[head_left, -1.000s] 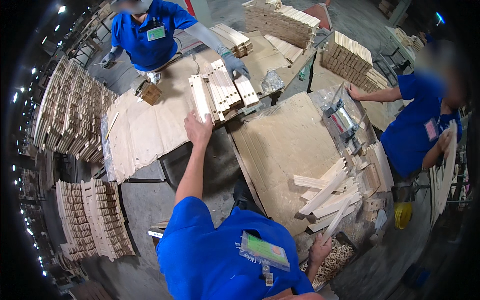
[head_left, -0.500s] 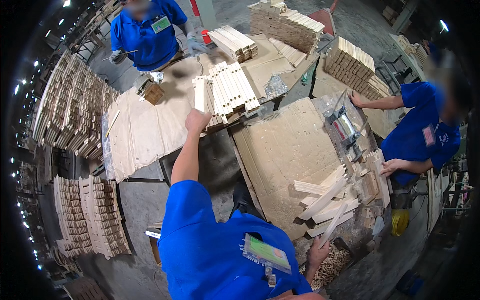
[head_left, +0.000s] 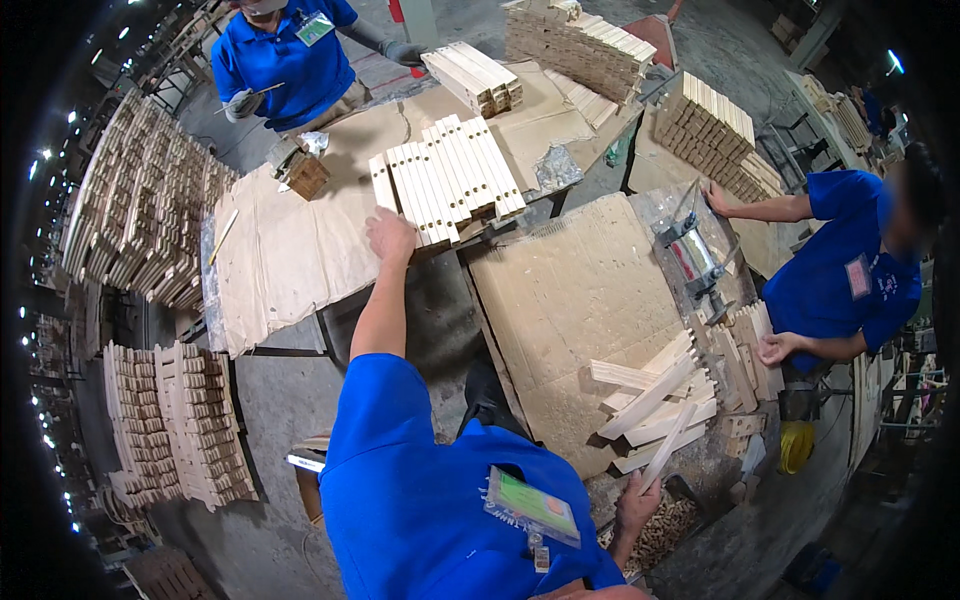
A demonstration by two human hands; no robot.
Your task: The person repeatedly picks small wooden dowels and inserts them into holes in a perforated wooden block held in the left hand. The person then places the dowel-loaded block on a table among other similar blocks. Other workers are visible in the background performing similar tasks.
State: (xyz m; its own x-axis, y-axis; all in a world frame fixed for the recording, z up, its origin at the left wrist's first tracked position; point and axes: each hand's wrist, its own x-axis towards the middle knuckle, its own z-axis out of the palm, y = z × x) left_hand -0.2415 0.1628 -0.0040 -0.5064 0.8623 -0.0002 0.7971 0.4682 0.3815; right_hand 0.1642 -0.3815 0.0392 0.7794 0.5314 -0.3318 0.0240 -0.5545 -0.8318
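On the cardboard-covered far table, a row of pale wooden slats point(head_left: 455, 180) with dark holes near their ends lies side by side. My left hand point(head_left: 391, 236) is at the near end of the leftmost slat point(head_left: 382, 184), its fingers apart and nothing gripped; whether a fingertip still touches the wood I cannot tell. Low on the right, my right hand point(head_left: 634, 506) is closed round the lower end of a thin wooden strip point(head_left: 668, 448), which points up and away. Beside that strip, several loose wooden pieces point(head_left: 655, 400) lie in a crossed heap on the right-hand table.
A co-worker point(head_left: 285, 70) stands behind the far table; another point(head_left: 835, 260) is at the right, by a clamp-like device point(head_left: 690, 255). Stacks of wood point(head_left: 140, 205) rise at the left. A wooden block point(head_left: 305, 176) sits on the cardboard point(head_left: 280, 255). Below my right hand is a box of small wooden pieces point(head_left: 665, 535).
The leftmost slat now lies flat beside the row, and my left hand has let it go and drawn slightly nearer. The far co-worker's arm has shifted right. My right hand keeps its strip.
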